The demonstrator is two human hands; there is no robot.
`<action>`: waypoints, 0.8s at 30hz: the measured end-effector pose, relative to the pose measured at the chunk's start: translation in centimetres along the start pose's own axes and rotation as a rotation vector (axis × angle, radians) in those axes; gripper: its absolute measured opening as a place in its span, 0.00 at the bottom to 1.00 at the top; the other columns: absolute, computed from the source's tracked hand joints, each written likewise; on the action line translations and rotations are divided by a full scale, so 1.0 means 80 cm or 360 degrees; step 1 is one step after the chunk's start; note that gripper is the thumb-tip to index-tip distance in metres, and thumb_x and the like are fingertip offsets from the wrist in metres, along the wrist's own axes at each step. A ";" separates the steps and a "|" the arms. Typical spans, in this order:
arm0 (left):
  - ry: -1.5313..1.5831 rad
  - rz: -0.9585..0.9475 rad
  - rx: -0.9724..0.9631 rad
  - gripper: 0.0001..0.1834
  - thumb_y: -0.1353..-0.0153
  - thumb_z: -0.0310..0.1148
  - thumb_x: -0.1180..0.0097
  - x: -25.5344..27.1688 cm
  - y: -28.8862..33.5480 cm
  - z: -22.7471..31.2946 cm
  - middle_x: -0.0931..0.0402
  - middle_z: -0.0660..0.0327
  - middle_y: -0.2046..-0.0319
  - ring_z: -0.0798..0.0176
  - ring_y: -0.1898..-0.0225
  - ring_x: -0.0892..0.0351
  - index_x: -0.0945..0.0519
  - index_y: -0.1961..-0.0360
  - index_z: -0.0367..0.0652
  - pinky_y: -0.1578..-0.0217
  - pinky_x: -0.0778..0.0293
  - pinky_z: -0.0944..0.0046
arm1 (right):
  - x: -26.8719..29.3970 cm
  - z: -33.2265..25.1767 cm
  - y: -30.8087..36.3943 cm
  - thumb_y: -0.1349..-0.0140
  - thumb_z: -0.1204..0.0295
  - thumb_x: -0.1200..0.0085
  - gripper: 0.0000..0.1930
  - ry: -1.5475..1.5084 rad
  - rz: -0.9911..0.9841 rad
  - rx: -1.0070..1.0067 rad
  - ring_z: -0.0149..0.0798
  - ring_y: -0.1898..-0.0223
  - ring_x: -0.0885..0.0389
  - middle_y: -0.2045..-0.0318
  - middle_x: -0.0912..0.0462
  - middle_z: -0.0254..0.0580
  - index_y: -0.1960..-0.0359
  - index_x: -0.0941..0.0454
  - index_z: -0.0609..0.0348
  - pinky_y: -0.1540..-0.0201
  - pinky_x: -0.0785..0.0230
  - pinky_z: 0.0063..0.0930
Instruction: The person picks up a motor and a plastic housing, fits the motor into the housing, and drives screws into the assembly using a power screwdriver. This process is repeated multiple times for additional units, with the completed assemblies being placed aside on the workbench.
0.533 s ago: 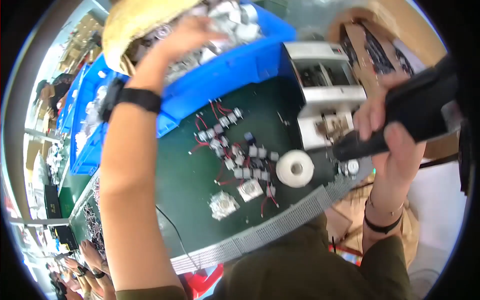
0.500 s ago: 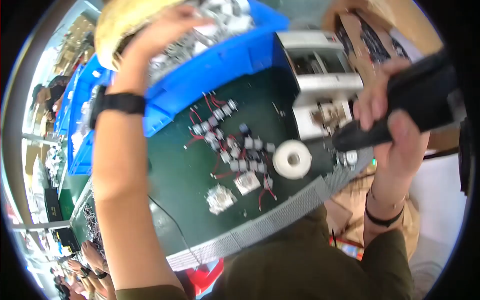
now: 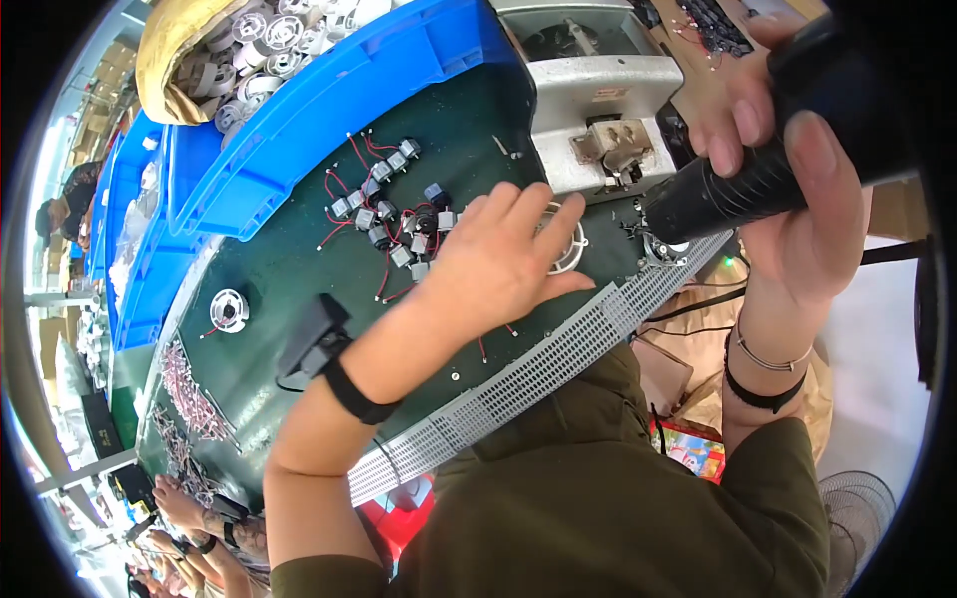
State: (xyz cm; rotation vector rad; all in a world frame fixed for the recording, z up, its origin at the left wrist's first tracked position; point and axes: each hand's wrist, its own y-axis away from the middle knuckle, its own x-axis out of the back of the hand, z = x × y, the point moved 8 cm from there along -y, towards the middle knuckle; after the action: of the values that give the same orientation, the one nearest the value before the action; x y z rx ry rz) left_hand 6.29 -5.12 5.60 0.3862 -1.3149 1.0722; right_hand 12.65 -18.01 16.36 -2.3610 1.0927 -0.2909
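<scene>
Since the earlier frame, the left hand point(image 3: 508, 249) has come away from the blue bin point(image 3: 344, 110) to low over the tabletop point(image 3: 299, 261), while the right hand point(image 3: 797, 189) has kept its hold on the black tool point(image 3: 755, 181). At far left, a co-worker's hand point(image 3: 177, 501) is beside a pile of thin wires point(image 3: 194, 394) on the green surface. Right of the pile lies a white wheel point(image 3: 229, 311) with a short red wire at its dark hub. Farther back, white parts point(image 3: 261, 60) fill the blue bin next to a yellow sack point(image 3: 164, 65). Toward the middle, small grey blocks point(image 3: 401, 256) with red wires lie in a loose cluster, just left of the left hand's fingers. That hand wears a black device point(image 3: 319, 334) at the wrist; its grip is spread over a white ring point(image 3: 570, 254), which lies partly hidden beneath it, and I cannot tell whether the fingers pinch it. Behind stands a silver machine point(image 3: 603, 95). Along the near edge runs a perforated strip point(image 3: 498, 399). On the right, the right hand's grip is wrapped round the black tool, whose tip points down-left near a round metal part point(image 3: 666, 249) by the machine.
</scene>
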 end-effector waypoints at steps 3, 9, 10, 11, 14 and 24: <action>-0.0197 0.0145 0.0170 0.37 0.55 0.52 0.36 0.000 0.006 0.005 0.30 0.55 0.53 0.50 0.57 0.31 0.28 0.46 0.41 0.52 0.33 0.51 | 0.014 0.006 0.016 0.39 0.65 0.50 0.30 -0.0060 0.0253 -0.0088 0.32 0.68 0.30 0.67 0.32 0.38 0.40 0.46 0.69 0.57 0.38 0.29; -0.0109 0.1029 0.0522 0.10 0.46 0.29 0.42 0.105 0.028 -0.124 0.23 0.52 0.64 0.48 0.62 0.23 0.21 0.63 0.37 0.58 0.28 0.55 | 0.008 0.000 0.011 0.40 0.63 0.49 0.33 0.0008 0.0094 -0.0154 0.31 0.67 0.30 0.66 0.32 0.37 0.39 0.48 0.69 0.56 0.39 0.30; -0.0357 0.0764 0.0540 0.09 0.46 0.32 0.42 0.092 0.021 -0.150 0.21 0.54 0.64 0.49 0.62 0.23 0.20 0.66 0.39 0.59 0.27 0.55 | 0.011 0.010 0.009 0.40 0.62 0.49 0.33 -0.0052 0.0133 -0.0298 0.30 0.68 0.30 0.66 0.32 0.37 0.39 0.48 0.69 0.56 0.39 0.30; -0.0358 0.0569 0.0610 0.11 0.47 0.33 0.41 0.070 0.014 -0.177 0.21 0.56 0.61 0.49 0.59 0.23 0.19 0.63 0.41 0.56 0.28 0.55 | 0.014 0.010 0.009 0.40 0.62 0.49 0.33 -0.0043 0.0126 -0.0299 0.30 0.68 0.30 0.66 0.32 0.37 0.39 0.48 0.69 0.56 0.39 0.30; -0.0751 0.0033 0.0578 0.14 0.48 0.34 0.40 0.041 -0.007 -0.191 0.22 0.57 0.58 0.51 0.56 0.24 0.19 0.60 0.42 0.52 0.30 0.55 | 0.016 0.008 0.004 0.39 0.62 0.51 0.32 0.0005 0.0011 -0.0149 0.31 0.67 0.30 0.66 0.32 0.37 0.40 0.47 0.70 0.56 0.39 0.30; -0.0083 0.0558 0.0479 0.13 0.54 0.28 0.33 0.110 0.011 -0.178 0.25 0.59 0.71 0.60 0.69 0.24 0.18 0.65 0.39 0.69 0.28 0.64 | 0.024 0.009 -0.002 0.53 0.65 0.32 0.35 -0.0072 0.0544 0.0038 0.35 0.80 0.27 0.79 0.28 0.40 0.49 0.40 0.68 0.75 0.31 0.25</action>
State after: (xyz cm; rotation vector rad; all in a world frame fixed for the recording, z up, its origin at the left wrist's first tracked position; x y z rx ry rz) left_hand 12.95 9.75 9.36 0.4176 -1.2977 1.5730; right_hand 14.26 -19.15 15.81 -2.1019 1.4339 -0.1249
